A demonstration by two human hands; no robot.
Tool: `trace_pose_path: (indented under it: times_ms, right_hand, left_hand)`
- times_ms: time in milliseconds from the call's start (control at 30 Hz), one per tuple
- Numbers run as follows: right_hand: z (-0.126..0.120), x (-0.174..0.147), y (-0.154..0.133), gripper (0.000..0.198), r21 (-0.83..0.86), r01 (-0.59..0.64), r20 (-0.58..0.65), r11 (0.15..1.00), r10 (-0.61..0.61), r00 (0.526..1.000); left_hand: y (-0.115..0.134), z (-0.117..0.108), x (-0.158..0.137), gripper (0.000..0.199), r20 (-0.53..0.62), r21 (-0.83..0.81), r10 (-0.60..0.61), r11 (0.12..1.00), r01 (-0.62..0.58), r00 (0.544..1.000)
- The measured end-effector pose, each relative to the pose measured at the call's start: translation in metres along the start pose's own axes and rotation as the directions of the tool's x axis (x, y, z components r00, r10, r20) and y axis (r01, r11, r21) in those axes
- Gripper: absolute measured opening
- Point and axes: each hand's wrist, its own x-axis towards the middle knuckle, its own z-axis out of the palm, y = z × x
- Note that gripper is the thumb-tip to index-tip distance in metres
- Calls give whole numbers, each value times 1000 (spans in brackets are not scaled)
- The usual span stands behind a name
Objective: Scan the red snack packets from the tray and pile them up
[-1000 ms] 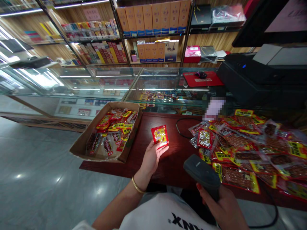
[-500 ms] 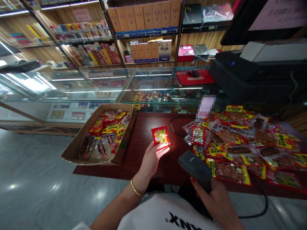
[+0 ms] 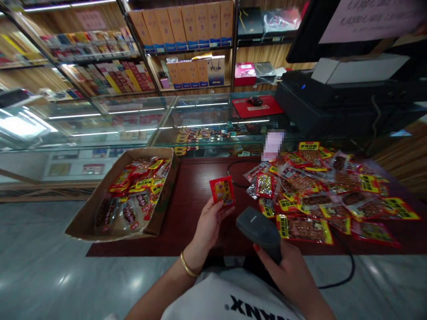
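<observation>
Between the thumb and fingers of my left hand (image 3: 208, 222) is a small red and yellow snack packet (image 3: 223, 191), raised over the dark red tabletop (image 3: 196, 178). My right hand (image 3: 287, 271) is wrapped round the handle of a black barcode scanner (image 3: 259, 229), whose head points toward the packet without touching it. To the right spreads a heap of snack packets (image 3: 307, 186), several of them clear with red and yellow labels. On the left, a cardboard box (image 3: 167, 195) with its top open contains more such packets (image 3: 143, 178).
Behind the tabletop runs a glass display counter (image 3: 200, 109) with a red mouse pad (image 3: 276, 106) and a mouse (image 3: 255, 101) on it. A black machine (image 3: 320, 106) stands at the right under a monitor (image 3: 300, 35). The scanner's cable (image 3: 350, 271) loops at the right.
The bright light from the scanner on the packet has gone out. Both hands still hold the same things, while the surroundings have shifted left as the camera turned slightly right.
</observation>
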Motion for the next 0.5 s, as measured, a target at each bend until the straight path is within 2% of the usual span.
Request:
trace_pose_path:
  times_ms: [100,167,267,367,500]
  right_hand:
    - [-10,-11,1,27,68,-7,41,998,4,999]
    - [-15,-19,6,24,82,-35,12,996,35,999]
    - [-22,-30,20,24,84,-118,-75,990,124,989]
    - [-26,-42,33,34,126,-205,-175,971,225,958]
    - [-32,-54,40,39,215,-267,-294,940,323,900]
  left_hand:
    - [-5,-4,7,30,-37,71,-28,997,31,999]
    - [-11,-2,14,27,-34,154,-74,985,78,997]
    - [-23,17,23,27,69,252,-145,960,124,987]
    - [-37,62,37,31,216,279,-203,950,139,955]
    - [-50,150,77,24,340,284,-297,937,203,892]
